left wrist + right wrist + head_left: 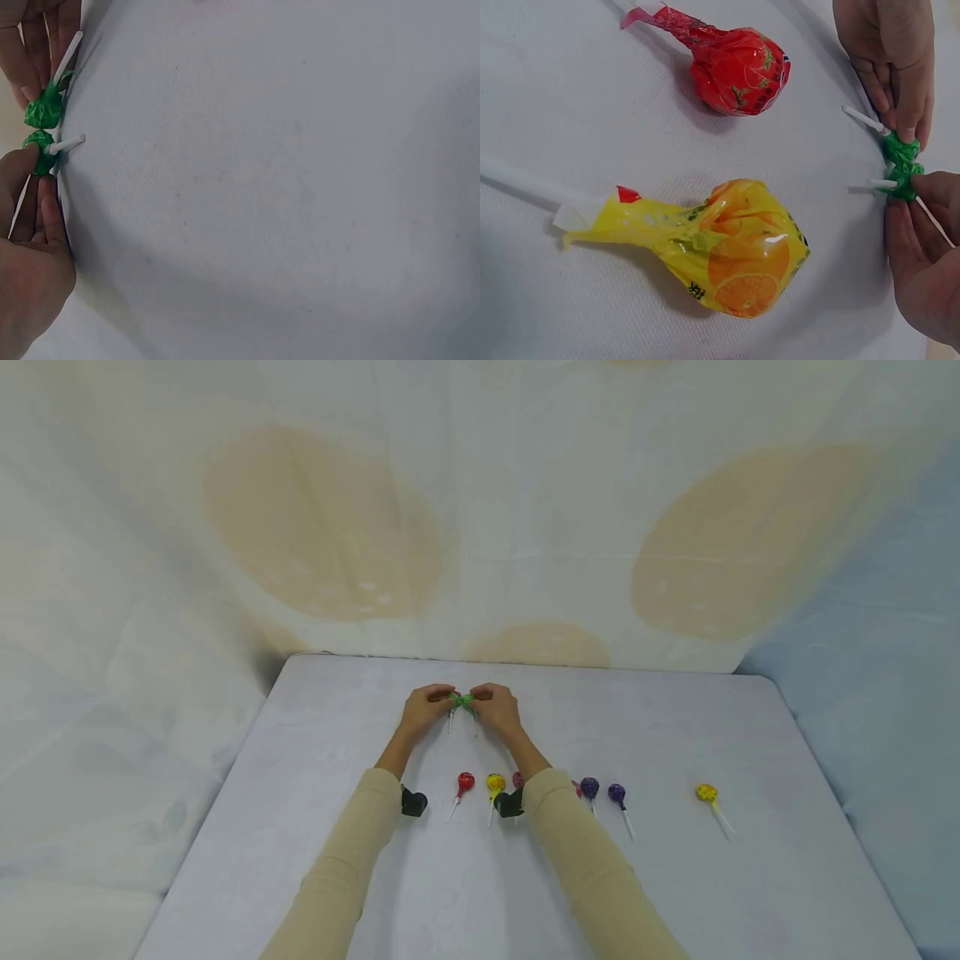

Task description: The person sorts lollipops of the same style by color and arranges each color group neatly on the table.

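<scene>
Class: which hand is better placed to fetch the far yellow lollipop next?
Probably the right hand: the far yellow lollipop lies on its side. Both hands, left hand too, hold green lollipops.

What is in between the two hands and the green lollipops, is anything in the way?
Nothing visible. The left hand already pinches one green lollipop and the right hand pinches the other green lollipop, heads together. The other lollipops lie nearer the person.
</scene>
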